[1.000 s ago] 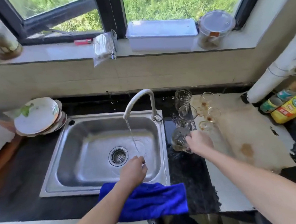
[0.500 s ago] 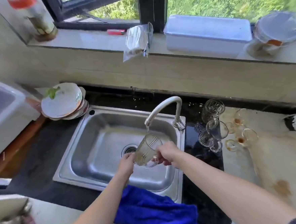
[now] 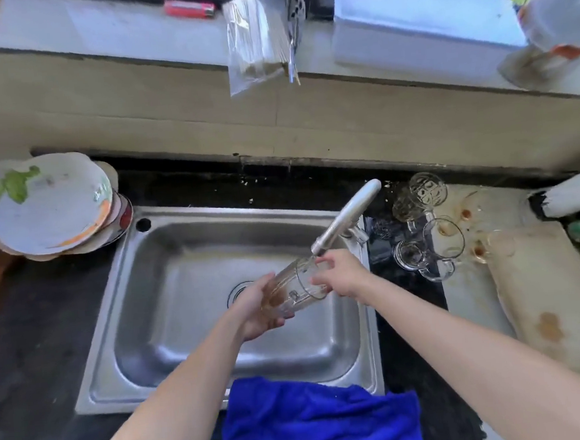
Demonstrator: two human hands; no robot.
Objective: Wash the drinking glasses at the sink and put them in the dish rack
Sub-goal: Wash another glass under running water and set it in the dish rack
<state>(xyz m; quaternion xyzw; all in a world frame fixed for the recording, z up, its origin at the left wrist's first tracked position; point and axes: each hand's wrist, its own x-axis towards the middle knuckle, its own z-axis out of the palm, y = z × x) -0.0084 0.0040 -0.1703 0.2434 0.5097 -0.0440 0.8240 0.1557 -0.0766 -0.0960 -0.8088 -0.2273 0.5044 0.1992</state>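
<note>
A clear drinking glass [image 3: 295,291] with brown residue near its base lies tilted over the steel sink [image 3: 187,347], its mouth up under the faucet [image 3: 345,216]. My left hand [image 3: 254,311] cups the glass's base from below. My right hand [image 3: 342,273] grips the rim end, fingers curled at the mouth. Several more dirty glasses [image 3: 427,244] stand on the counter right of the faucet, some with brown dregs. No dish rack is in view.
A stack of dirty plates [image 3: 50,205] sits left of the sink. A blue cloth [image 3: 316,420] hangs over the sink's front edge. A stained white board [image 3: 544,298] lies at right. The windowsill holds a white box [image 3: 423,28], a bag and a lighter.
My right hand lifted a glass from the counter and carried it left over the sink. My left hand came up and took its base. The glass now lies more tilted under the faucet.
</note>
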